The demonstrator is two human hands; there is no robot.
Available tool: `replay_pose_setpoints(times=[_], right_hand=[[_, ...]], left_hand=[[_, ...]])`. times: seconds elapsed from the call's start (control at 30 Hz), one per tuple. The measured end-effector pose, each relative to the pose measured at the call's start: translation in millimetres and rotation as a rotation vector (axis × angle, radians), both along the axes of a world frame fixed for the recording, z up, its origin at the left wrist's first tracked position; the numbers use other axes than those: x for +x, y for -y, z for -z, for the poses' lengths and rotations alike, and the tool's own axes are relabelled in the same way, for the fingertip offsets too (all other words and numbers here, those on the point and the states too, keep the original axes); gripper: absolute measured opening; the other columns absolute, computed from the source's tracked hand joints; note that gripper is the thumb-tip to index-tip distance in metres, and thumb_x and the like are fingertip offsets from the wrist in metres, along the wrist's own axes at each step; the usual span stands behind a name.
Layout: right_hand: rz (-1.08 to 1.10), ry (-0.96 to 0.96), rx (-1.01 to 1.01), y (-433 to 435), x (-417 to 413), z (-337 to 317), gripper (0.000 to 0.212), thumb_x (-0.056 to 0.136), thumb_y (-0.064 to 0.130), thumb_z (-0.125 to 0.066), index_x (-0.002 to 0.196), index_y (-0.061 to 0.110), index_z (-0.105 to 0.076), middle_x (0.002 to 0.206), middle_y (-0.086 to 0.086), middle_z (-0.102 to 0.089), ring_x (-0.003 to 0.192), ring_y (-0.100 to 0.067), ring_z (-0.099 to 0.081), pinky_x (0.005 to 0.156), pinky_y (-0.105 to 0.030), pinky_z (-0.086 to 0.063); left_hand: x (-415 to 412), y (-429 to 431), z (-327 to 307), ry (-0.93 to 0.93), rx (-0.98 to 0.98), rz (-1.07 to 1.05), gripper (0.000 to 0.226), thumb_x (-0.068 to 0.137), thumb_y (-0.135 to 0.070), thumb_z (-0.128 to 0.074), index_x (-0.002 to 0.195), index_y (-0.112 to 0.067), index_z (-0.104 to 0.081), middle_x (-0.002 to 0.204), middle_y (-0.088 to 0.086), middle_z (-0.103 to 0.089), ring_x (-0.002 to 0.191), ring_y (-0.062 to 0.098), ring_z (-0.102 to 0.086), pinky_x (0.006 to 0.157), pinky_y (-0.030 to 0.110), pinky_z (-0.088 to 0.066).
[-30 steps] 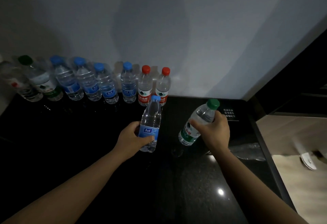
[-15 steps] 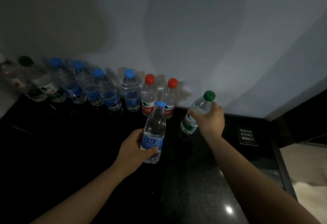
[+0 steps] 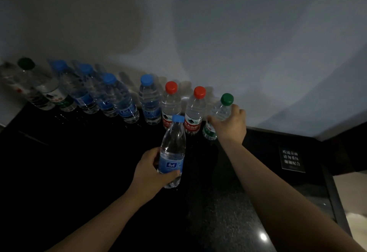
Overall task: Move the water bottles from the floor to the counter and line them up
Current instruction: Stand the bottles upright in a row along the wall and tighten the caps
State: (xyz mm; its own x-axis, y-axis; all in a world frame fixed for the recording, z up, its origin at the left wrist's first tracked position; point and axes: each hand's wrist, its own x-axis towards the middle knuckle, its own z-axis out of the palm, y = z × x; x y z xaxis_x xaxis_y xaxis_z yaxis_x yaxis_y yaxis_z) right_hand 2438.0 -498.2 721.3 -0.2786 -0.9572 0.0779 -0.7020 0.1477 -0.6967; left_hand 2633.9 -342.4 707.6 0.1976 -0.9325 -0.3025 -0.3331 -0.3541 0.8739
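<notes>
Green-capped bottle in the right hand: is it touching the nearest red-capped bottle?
Cannot tell. In the head view the green-capped bottle leans close beside the red-capped bottle, but dim light hides any gap or contact.

clear glossy plastic bottles (image 3: 150, 100), polished speckled black counter (image 3: 224, 218), matt wall (image 3: 218, 33)

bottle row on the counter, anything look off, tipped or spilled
Nothing looks spilled or fallen. Two bottles are not yet in the row. The right hand holds a green-cap bottle tilted at the row's right end. The left hand holds a blue-cap bottle out in front of it.
</notes>
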Motion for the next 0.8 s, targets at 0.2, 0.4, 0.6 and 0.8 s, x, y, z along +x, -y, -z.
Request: replay_pose_setpoints(times=[0.2,0.4,0.6,0.8], right_hand=[[-0.064,0.062,0.059,-11.0,-6.4,-1.3,0.084,0.068,0.041,-0.084,0.135,0.014,-0.041,0.128,-0.006,-0.047,0.115,-0.024,-0.053,0.093,-0.042,-0.051],[-0.024,-0.03,0.016,-44.0,-39.8,-15.6,0.076,0.076,0.041,-0.078,0.138,0.018,-0.04,0.134,-0.005,-0.05,0.116,-0.021,-0.055,0.084,-0.035,-0.052],[-0.043,-0.122,0.119,-105.4,-101.9,-11.3,0.052,0.081,0.039,-0.073,0.125,0.02,-0.054,0.118,0.001,-0.059,0.104,-0.016,-0.06,0.077,-0.032,-0.053],[0.014,-0.106,0.163,-150.6,-149.5,-1.5,0.05,0.08,0.035,-0.075,0.124,0.018,-0.057,0.119,0.0,-0.061,0.1,-0.013,-0.061,0.076,-0.028,-0.053]], left_hand=[[-9.8,-1.2,-1.0,0.031,-0.001,-0.01,0.063,0.061,-0.018,-0.088,0.109,-0.034,-0.05,0.113,-0.005,-0.061,0.096,0.005,-0.062,0.064,0.007,-0.046],[-32.1,1.0,-9.1,0.108,-0.06,-0.044,0.066,0.056,-0.024,-0.09,0.108,-0.032,-0.05,0.112,-0.009,-0.056,0.09,-0.001,-0.058,0.059,0.005,-0.042],[-75.2,8.1,-16.4,0.108,-0.102,-0.004,0.068,0.056,-0.023,-0.09,0.109,-0.03,-0.049,0.113,-0.01,-0.053,0.09,0.0,-0.058,0.063,0.007,-0.042],[-122.3,22.9,-16.7,0.094,-0.125,0.077,0.066,0.055,-0.025,-0.09,0.104,-0.03,-0.046,0.109,-0.009,-0.054,0.09,0.0,-0.057,0.067,0.009,-0.039]])
